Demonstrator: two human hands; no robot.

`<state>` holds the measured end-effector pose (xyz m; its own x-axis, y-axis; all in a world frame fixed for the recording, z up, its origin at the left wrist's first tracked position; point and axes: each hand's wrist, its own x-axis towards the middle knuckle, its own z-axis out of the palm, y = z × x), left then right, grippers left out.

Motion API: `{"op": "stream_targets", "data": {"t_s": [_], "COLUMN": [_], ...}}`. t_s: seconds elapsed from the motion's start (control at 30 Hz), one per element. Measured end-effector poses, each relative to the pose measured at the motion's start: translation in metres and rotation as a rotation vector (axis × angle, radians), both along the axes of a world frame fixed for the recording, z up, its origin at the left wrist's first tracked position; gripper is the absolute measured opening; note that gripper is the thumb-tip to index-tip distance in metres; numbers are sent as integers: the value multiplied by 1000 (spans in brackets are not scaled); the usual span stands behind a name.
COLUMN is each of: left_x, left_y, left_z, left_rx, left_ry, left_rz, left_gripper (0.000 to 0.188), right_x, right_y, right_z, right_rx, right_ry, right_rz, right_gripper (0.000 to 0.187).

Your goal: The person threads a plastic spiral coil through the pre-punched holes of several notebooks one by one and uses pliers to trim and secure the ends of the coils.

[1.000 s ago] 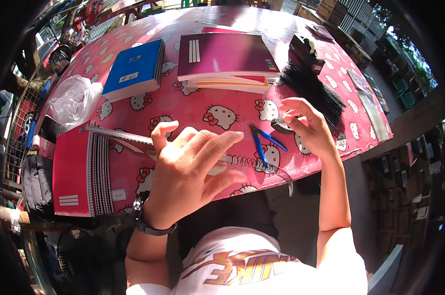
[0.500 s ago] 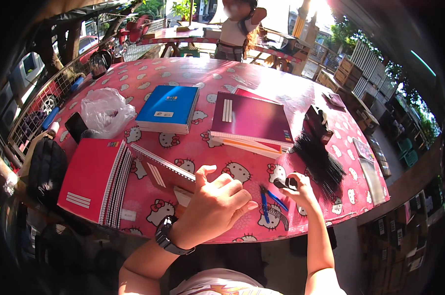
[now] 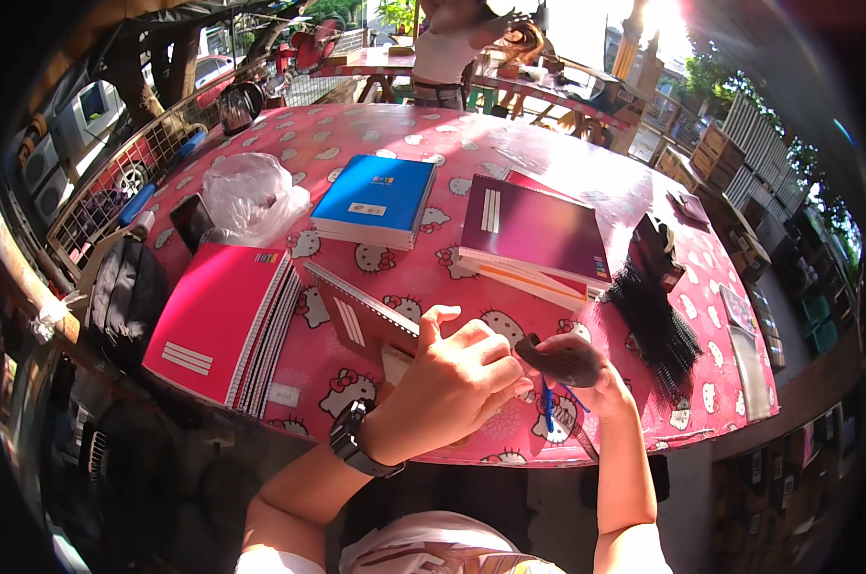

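Observation:
In my right hand (image 3: 600, 383) is a dark brown, curved band-like piece (image 3: 565, 361), held between thumb and fingers; its exact kind is not clear. Blue pens (image 3: 548, 407) lie on the table just below it, beside a thin dark curved strip (image 3: 583, 438). My left hand (image 3: 462, 383), with a black watch on the wrist, hovers palm down, thumb raised and fingers loosely bent, nothing visible in them. Behind it a brown spiral notebook (image 3: 356, 316) lies tilted, partly covered by the hand, with a beige piece (image 3: 395, 364) under its near end.
A stack of pink-red notebooks (image 3: 218, 320) lies left, blue ones (image 3: 374, 196) and purple ones (image 3: 533, 230) farther back. A plastic bag (image 3: 251, 196), phone (image 3: 192, 222) and black bag (image 3: 127, 297) sit left. Black mesh material (image 3: 658, 325) lies right. A person (image 3: 443, 53) stands beyond the table.
My right hand has lifted and turned the dark piece, bringing it closer to my left hand. The whole view has shifted, so the table things appear farther right. The person behind has moved their arms.

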<state>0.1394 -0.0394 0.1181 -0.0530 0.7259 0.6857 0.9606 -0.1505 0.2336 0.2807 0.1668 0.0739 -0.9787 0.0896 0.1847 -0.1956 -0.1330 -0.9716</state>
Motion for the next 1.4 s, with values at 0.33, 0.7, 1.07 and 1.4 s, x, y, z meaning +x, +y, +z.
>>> {"op": "stream_targets", "data": {"t_s": [0.33, 0.7, 1.07, 1.4], "left_x": [-2, -3, -17, -22], "left_y": [5, 8, -9, -17], "left_z": [0, -2, -7, -11], "left_rx": [15, 24, 62, 105], "left_ry": [6, -64, -95, -93], "left_rz": [-6, 0, 136, 170], "left_gripper": [19, 14, 26, 55], "right_x": [-10, -11, -24, -30], "right_y": [-5, 2, -18, -17], "right_z": [13, 14, 22, 35], "right_rx": [94, 38, 424, 395], "right_ry": [-4, 12, -213, -4], "right_rz": [-101, -18, -28, -52], "right_gripper": [90, 90, 83, 85]}}
